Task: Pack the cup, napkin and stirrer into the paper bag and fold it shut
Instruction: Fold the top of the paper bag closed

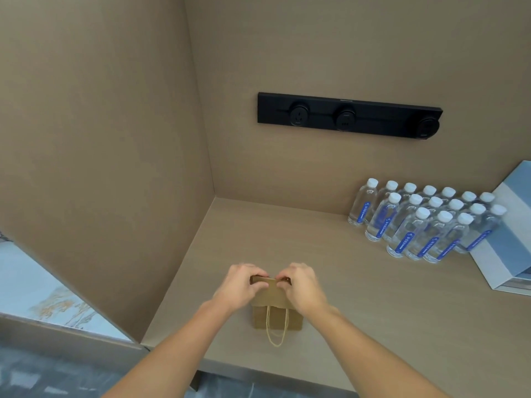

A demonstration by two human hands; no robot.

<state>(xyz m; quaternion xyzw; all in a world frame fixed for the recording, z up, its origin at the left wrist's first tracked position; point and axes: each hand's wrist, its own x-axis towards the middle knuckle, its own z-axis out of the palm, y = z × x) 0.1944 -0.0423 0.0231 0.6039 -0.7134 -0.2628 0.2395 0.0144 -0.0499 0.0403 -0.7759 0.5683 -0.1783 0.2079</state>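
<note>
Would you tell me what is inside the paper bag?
Its contents are hidden: the left hand and right hand pinch the bag's rolled top shut.

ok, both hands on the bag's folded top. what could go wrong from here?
1. The left hand and right hand pinch only the rolled top of the paper bag; let go and the fold may spring open.
2. Pressing down could tip the upright bag or crush whatever is inside, which can't be seen.
3. The twine handle hangs loose in front and could snag.

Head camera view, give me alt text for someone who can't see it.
Left hand and right hand pinch the folded top of a small brown paper bag on a beige wooden counter. Clear plastic water bottles stand behind, right.
</note>
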